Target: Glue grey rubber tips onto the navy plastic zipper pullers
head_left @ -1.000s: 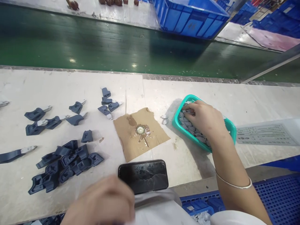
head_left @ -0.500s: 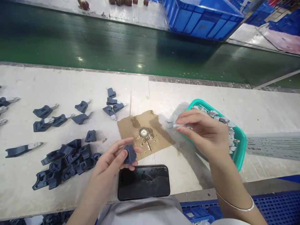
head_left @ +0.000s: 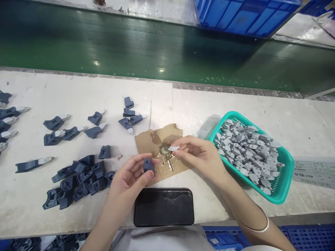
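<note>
My left hand [head_left: 132, 176] grips a dark blue-grey plastic piece [head_left: 148, 165] between thumb and fingers, just left of a stained brown cardboard sheet [head_left: 146, 139]. In my right hand [head_left: 201, 155], thumb and fingertips pinch a small light-grey metal piece [head_left: 173, 148]. Its tip is over a small round cap of clear liquid [head_left: 164, 150] on the cardboard; I cannot tell whether it touches the liquid. Wet drops lie around the cap. Beyond my right wrist, a green plastic basket [head_left: 287, 174] holds many similar grey pieces [head_left: 246, 150].
A black phone [head_left: 164, 207] lies at the table's front edge. Loose dark plastic pieces [head_left: 78, 177] are heaped at the left, with joined dark-and-grey pieces [head_left: 53, 137] behind them. A green conveyor belt [head_left: 104, 48] and a blue crate [head_left: 243, 17] are at the back.
My right hand has moved left from beside the basket to above the cap, carrying the grey metal piece. The left hand has turned the dark piece slightly. The view has shifted somewhat.
</note>
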Demonstrator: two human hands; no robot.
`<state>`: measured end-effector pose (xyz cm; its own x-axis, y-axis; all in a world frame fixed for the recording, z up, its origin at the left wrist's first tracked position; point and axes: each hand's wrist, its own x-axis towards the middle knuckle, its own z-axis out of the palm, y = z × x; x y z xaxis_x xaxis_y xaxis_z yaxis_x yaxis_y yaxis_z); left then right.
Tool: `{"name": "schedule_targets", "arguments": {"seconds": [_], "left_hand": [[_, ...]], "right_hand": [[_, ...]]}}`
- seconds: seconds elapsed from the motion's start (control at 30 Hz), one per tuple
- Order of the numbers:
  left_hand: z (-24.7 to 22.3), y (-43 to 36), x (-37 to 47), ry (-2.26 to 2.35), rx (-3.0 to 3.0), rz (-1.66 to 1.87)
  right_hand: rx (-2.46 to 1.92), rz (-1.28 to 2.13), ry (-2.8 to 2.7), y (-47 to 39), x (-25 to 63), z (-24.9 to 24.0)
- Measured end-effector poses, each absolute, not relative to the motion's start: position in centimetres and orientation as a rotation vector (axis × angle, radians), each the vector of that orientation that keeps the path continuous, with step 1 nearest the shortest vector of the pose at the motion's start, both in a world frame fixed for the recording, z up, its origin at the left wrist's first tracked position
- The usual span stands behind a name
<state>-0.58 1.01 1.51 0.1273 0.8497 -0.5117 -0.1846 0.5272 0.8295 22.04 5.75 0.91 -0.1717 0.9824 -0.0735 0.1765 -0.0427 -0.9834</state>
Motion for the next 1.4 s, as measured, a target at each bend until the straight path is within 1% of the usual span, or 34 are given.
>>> {"name": "schedule_targets", "arguments": {"seconds": [0.13,0.23,0.3,0.47,0.77,0.87,1.0,1.1,1.17,1.3,1.4], "left_hand": [[1.1,1.3,-0.4,1.253,0.781,0.852],[0.8,1.4,-0.3,1.313,0.835,0.831],[0.7,1.4,-0.3,1.356,0.883,0.816],[0.4,1.1,0.1,1.405,0.996,0.787],[0.1,0.6,0.5,1.401,1.312,0.875],[-0.3,0.4,0.4,1.367,1.417,0.875],[-0.6,0.4,0.3,1.339,1.497,0.856],[-0.7,0.3,0.3,1.335,1.513,0.846],[-0.8,0.3,0.3,1.333,1.522,0.845],[-0.7,0.3,0.3,1.325,1.532,0.833],[-0.6,0.5,0.2,1.329,1.527,0.823]], "right_hand": [[-1.236,1.497,-1.268,5.8,22.0,0.4],[-1.241,1.53,-1.292,5.8,21.9,0.3],[-1.287,1.447,-1.391,5.6,21.9,0.3],[-1.399,1.097,-1.766,5.2,22.2,0.4],[-1.168,0.695,-2.202,5.5,21.7,-0.2],[-1.167,0.612,-2.248,5.4,21.5,-0.4],[-1.151,0.6,-2.215,5.4,21.6,-0.4],[-1.172,0.644,-2.22,5.4,21.7,-0.3],[-1.205,0.746,-2.147,5.3,21.8,-0.1],[-1.308,1.13,-1.697,5.2,21.8,0.3],[-1.202,1.4,-1.416,5.1,21.6,0.4]]}}
